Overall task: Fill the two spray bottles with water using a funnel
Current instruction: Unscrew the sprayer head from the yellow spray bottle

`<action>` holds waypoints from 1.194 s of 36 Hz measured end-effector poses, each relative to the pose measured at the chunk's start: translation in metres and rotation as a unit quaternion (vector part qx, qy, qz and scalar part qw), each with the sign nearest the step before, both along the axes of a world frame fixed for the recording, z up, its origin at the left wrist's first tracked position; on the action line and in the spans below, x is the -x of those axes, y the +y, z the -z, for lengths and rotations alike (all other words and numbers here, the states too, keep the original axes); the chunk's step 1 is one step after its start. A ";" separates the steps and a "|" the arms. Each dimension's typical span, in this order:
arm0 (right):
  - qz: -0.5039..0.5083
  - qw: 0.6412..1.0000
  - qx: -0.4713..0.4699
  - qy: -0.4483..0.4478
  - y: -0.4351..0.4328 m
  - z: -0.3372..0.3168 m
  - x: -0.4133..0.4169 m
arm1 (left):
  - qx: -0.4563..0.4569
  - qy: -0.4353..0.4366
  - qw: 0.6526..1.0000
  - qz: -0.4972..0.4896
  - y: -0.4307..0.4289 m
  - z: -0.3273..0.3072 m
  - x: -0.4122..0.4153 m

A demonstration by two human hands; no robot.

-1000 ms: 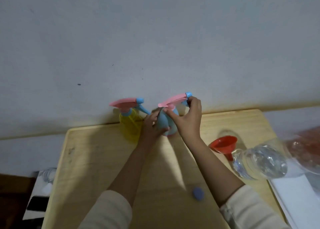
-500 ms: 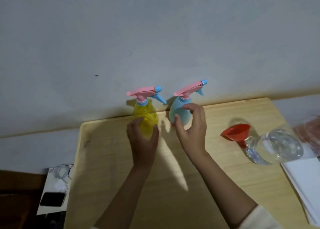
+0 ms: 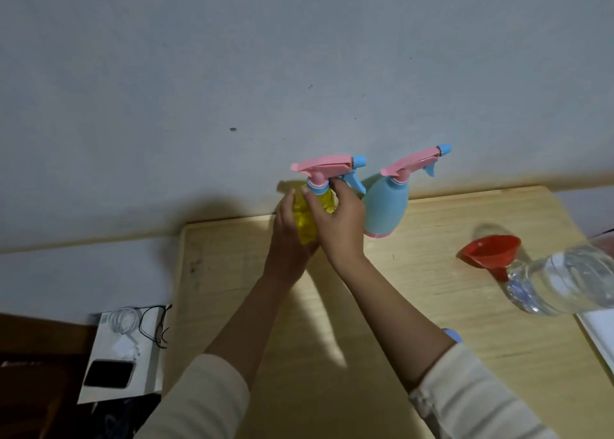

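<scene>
A plain pale wall [image 3: 199, 73] rises behind a light wooden table [image 3: 432, 272] pushed against it. Near the table's far left corner, close to the back edge, both hands hold the yellow spray bottle [image 3: 307, 219]. The left hand [image 3: 289, 235] wraps its fingers round the body from the left. The right hand [image 3: 339, 219] curls thumb and fingers round the neck under the pink head. The bottle's base is hidden. The blue spray bottle [image 3: 385, 206] stands just beside the right hand. Well to the right, the red funnel [image 3: 488, 250] lies tipped, touching the clear water bottle [image 3: 564, 279] at the right edge. Bare wood spreads between the forearms and before the funnel. A small blue cap [image 3: 452, 334] peeks from behind the right forearm. Off the left edge, a phone [image 3: 108, 377] and a coiled cable [image 3: 124, 319] lie on a white box [image 3: 149, 355].
</scene>
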State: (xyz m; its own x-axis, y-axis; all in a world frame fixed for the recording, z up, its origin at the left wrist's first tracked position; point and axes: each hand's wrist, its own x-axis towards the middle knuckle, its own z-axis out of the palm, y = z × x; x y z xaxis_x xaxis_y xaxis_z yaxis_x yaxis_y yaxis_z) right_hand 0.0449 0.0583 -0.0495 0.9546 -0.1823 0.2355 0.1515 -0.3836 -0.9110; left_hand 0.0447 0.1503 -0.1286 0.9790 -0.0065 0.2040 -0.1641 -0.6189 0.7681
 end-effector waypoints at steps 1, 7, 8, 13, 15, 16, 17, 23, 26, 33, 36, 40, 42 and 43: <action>0.006 1.000 -0.012 0.002 -0.001 -0.001 0.002 | 0.029 0.013 1.000 -0.001 0.001 -0.003 0.001; 0.029 0.998 -0.058 -0.002 -0.004 -0.014 0.015 | 0.045 -0.026 0.999 -0.012 -0.007 -0.012 0.040; 0.025 0.998 -0.064 -0.003 -0.004 -0.018 0.017 | 0.051 -0.035 0.998 -0.007 -0.008 -0.016 0.045; 0.001 0.995 -0.096 -0.032 -0.012 -0.033 0.029 | 0.053 -0.079 0.995 0.002 -0.016 -0.032 0.065; -0.005 0.992 -0.126 -0.029 -0.020 -0.038 0.031 | 0.041 -0.053 0.998 0.008 -0.021 -0.041 0.070; -0.013 0.990 -0.143 -0.017 -0.025 -0.041 0.033 | 0.052 -0.014 0.998 0.017 -0.023 -0.051 0.073; -0.022 0.987 -0.157 -0.001 -0.030 -0.043 0.034 | 0.081 0.027 0.996 0.040 -0.025 -0.057 0.077; -0.142 0.944 -0.285 0.084 -0.077 -0.059 0.044 | 0.128 0.084 0.982 0.108 -0.047 -0.083 0.101; -0.227 0.920 -0.282 0.152 -0.103 -0.064 0.051 | 0.131 0.093 0.983 0.087 -0.061 -0.089 0.112; -0.095 0.958 -0.251 0.101 -0.127 -0.083 0.077 | 0.139 0.074 0.985 0.071 -0.101 -0.099 0.132; 0.001 0.954 -0.296 0.054 -0.138 -0.086 0.084 | 0.120 0.058 0.988 0.077 -0.117 -0.106 0.140; -0.081 0.936 -0.336 0.067 -0.160 -0.090 0.091 | 0.111 0.044 0.990 0.074 -0.133 -0.113 0.148; -0.147 0.923 -0.347 0.073 -0.168 -0.091 0.095 | 0.115 0.040 0.990 0.070 -0.137 -0.115 0.152; -0.162 0.924 -0.338 0.075 -0.171 -0.091 0.097 | 0.119 0.040 0.990 0.071 -0.139 -0.116 0.154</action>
